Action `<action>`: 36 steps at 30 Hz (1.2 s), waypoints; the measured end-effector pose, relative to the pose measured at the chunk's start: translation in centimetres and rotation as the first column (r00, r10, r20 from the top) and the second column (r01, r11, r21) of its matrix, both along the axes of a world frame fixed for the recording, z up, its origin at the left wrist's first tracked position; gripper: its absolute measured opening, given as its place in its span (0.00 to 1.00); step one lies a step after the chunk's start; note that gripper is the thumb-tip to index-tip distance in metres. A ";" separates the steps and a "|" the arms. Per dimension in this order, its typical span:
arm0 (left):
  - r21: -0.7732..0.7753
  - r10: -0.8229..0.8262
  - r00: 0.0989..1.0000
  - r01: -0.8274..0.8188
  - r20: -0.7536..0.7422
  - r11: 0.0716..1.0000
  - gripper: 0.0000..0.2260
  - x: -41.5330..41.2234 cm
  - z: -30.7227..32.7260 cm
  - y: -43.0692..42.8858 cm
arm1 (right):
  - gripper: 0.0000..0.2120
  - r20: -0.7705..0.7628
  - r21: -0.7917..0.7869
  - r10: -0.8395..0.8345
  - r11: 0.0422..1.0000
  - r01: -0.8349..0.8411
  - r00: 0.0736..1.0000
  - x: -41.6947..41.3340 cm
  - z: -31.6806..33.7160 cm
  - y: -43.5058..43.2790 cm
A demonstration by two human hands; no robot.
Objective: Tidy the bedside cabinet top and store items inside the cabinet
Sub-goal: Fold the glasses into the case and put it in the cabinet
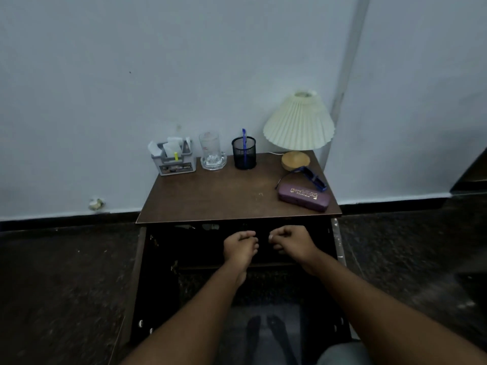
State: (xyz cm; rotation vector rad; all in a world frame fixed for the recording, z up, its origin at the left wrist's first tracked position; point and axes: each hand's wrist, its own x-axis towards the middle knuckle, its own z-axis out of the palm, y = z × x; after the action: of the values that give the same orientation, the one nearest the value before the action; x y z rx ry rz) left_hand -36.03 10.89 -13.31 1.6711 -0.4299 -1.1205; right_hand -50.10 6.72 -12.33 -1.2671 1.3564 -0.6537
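Observation:
The bedside cabinet (210,198) has a brown top, and its dark front stands open below. On the top are a grey organiser box with paper slips (175,160), a glass mug on a glass ashtray (212,156), a black mesh pen cup with a blue pen (244,154), blue glasses (311,176) and a purple glasses case (304,197). My left hand (239,248) and my right hand (292,241) hover side by side in front of the dark opening, just under the top's front edge. Both have curled fingers, and I see nothing in either.
A pleated cream lamp (299,122) on a wooden base stands at the back right corner. Open cabinet panels (138,280) flank my arms on both sides. A dim shelf edge (263,265) crosses the interior. The wall is right behind and dark floor lies all around.

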 end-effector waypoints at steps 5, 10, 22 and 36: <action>-0.114 -0.097 0.993 0.105 0.069 0.988 0.08 -1.9 3.1 -0.9 | 0.04 0.019 -0.117 -0.035 0.992 0.037 0.999 -2.9 3.2 -0.1; -0.182 -0.183 0.971 0.210 0.155 0.961 0.09 -3.8 5.1 -3.1 | 0.02 -0.047 -0.277 -0.104 0.957 0.087 0.994 -6.4 6.0 -3.2; -0.230 -0.209 0.952 0.260 0.226 0.938 0.09 -4.1 5.2 -9.3 | 0.10 -0.363 -0.481 -0.317 0.869 0.115 0.876 -10.0 6.2 -13.3; -0.195 -0.196 0.964 0.230 0.178 0.953 0.12 -2.4 3.3 -9.8 | 0.07 -0.486 -0.425 -0.320 0.900 0.100 0.813 -8.7 4.8 -15.0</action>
State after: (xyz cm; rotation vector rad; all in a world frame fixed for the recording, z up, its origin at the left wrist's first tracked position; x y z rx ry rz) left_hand -38.39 1.06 -10.03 1.5523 -0.8216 -1.0591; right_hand -58.78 -8.33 -7.55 -1.7187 1.9355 -0.7729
